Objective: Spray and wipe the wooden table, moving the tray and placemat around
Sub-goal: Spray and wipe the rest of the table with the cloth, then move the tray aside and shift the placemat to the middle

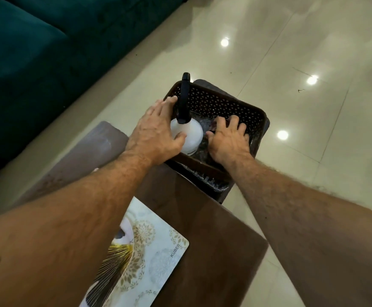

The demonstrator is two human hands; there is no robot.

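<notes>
Both hands reach into a dark brown perforated basket (224, 103) that stands on a low stool just past the far end of the wooden counter (205, 229). The left hand (156, 136) lies against the white spray bottle (191, 134) standing in the basket, its fingers (165, 103) spread toward the basket rim and the thumb touching the bottle's side; it is not yet closed around it. The right hand (227, 138) presses down inside the basket with fingers spread over something dark and crinkled, perhaps a cloth or a plastic lining; I cannot tell which.

The task looks barely begun. The placemat (154, 251), patterned in gold and pale blue, lies flat on the counter near the person, and the bare wood beside it shows no wet sheen or spray marks. No tray is clearly in view besides the basket. Fetching the bottle and cloth, spraying, wiping and shifting the placemat all appear to remain.
</notes>
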